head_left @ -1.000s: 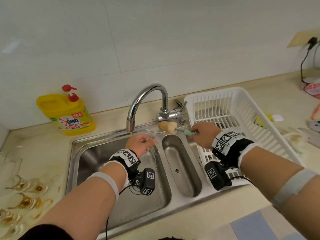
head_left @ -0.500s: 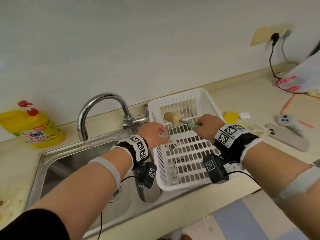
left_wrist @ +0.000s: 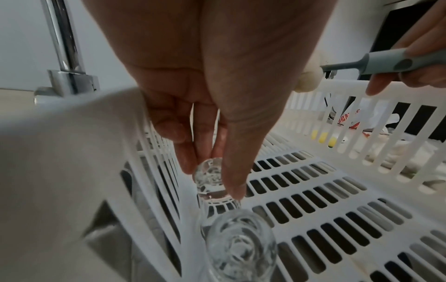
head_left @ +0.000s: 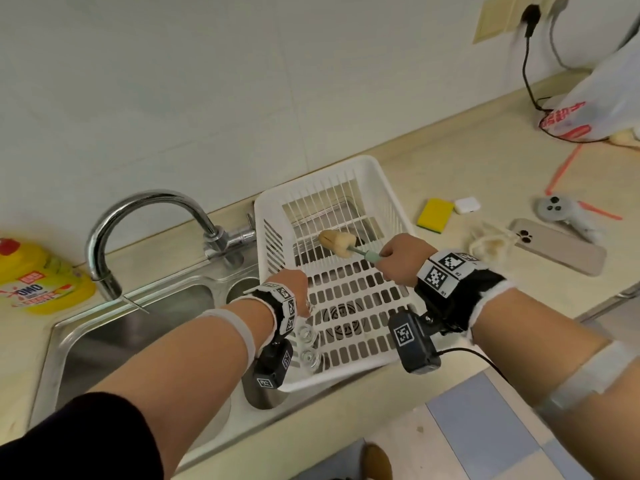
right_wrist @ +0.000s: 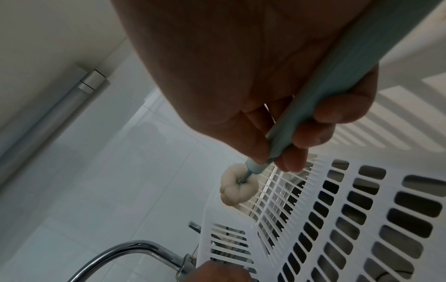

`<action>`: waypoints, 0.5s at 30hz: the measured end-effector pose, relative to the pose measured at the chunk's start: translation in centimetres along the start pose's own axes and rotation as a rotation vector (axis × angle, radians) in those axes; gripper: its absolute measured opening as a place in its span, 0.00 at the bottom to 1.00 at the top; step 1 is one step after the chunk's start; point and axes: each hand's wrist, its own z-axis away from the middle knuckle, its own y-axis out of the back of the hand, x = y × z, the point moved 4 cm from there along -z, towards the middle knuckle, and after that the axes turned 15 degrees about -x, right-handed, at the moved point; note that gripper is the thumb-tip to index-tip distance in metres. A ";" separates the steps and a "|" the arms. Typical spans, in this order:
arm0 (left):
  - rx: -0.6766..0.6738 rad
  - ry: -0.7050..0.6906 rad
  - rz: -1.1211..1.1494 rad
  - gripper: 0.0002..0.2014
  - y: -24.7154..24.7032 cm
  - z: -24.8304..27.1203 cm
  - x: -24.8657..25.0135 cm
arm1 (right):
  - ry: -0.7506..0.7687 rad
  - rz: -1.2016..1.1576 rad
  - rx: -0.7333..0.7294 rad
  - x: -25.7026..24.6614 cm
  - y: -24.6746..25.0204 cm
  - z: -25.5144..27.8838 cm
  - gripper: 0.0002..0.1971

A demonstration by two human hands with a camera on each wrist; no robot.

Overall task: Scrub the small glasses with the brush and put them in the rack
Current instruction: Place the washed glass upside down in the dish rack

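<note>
My left hand [head_left: 300,295] reaches down inside the white rack [head_left: 346,169] along its left wall. Its thumb and fingertips pinch the base of a small clear glass [left_wrist: 209,172], held upside down with its rim at the rack floor [left_wrist: 337,200]. Two more small glasses [head_left: 305,332] [head_left: 310,358] stand upside down just nearer me; one of them [left_wrist: 239,246] fills the left wrist view's foreground. My right hand [head_left: 398,259] grips the brush's grey-green handle [right_wrist: 321,106] above the rack's middle. Its cream sponge head [head_left: 337,241] points left and touches nothing.
A chrome faucet [head_left: 145,209] arches over the steel sink [head_left: 145,327] left of the rack. A yellow detergent bottle [head_left: 38,282] stands at far left. On the counter to the right lie a yellow sponge [head_left: 435,215], a phone [head_left: 557,245], a controller [head_left: 556,209] and a plastic bag [head_left: 595,98].
Both hands moved right from the faucet to the rack. The left hand carried the glass over the rack and lowered it to the floor by the left wall.
</note>
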 end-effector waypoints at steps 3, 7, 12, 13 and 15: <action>-0.010 -0.006 0.009 0.19 -0.3 -0.4 0.1 | 0.013 -0.001 -0.016 -0.4 0.0 -0.1 0.13; -0.026 -0.025 0.007 0.18 -0.3 -0.3 0.0 | 0.010 0.024 -0.037 -1.5 0.0 0.1 0.11; 0.004 -0.064 0.027 0.10 0.3 1.2 -0.5 | 0.049 0.101 -0.035 -4.2 -0.1 0.2 0.13; 0.017 -0.085 0.023 0.07 0.6 1.8 -0.8 | 0.062 0.121 -0.045 -4.9 -0.1 0.2 0.14; 0.102 -0.123 0.101 0.10 1.3 3.8 -1.7 | 0.101 0.130 -0.065 -6.3 -0.2 0.4 0.14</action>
